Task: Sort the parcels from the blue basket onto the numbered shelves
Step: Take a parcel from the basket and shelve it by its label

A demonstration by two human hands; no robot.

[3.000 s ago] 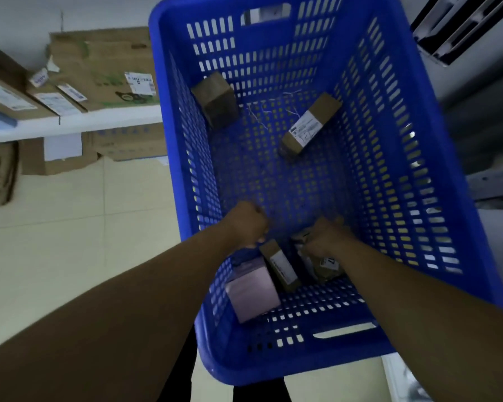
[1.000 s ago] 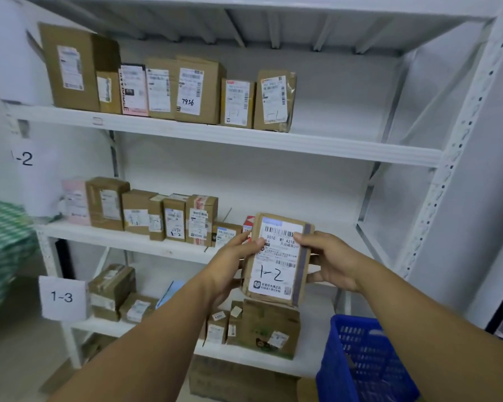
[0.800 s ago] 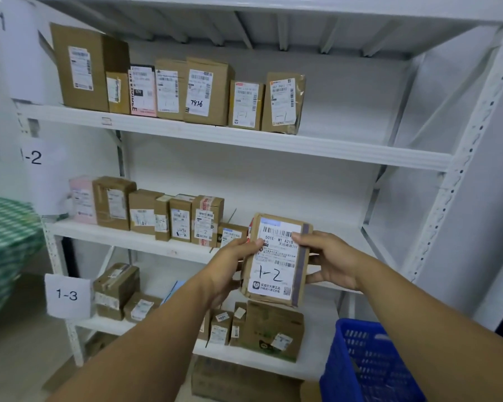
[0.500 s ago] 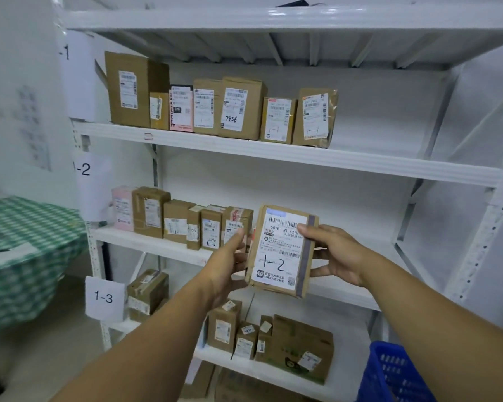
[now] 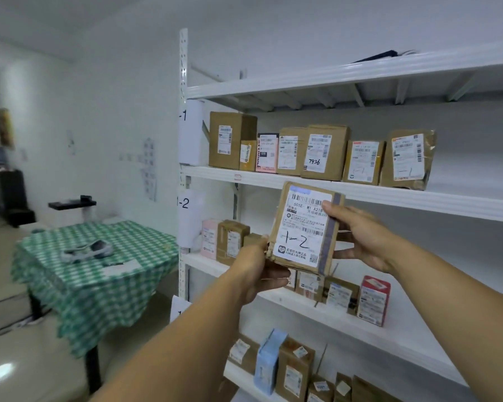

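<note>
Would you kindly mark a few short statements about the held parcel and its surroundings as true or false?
1. The left hand and the right hand both hold the parcel. True.
2. The handwriting on the parcel's label reads 1-3. False: it reads 1-2.
3. The table beside the shelves wears a green checked cloth. True.
4. The shelf marked 1-2 holds nothing. False: a row of boxes stands on it.
</note>
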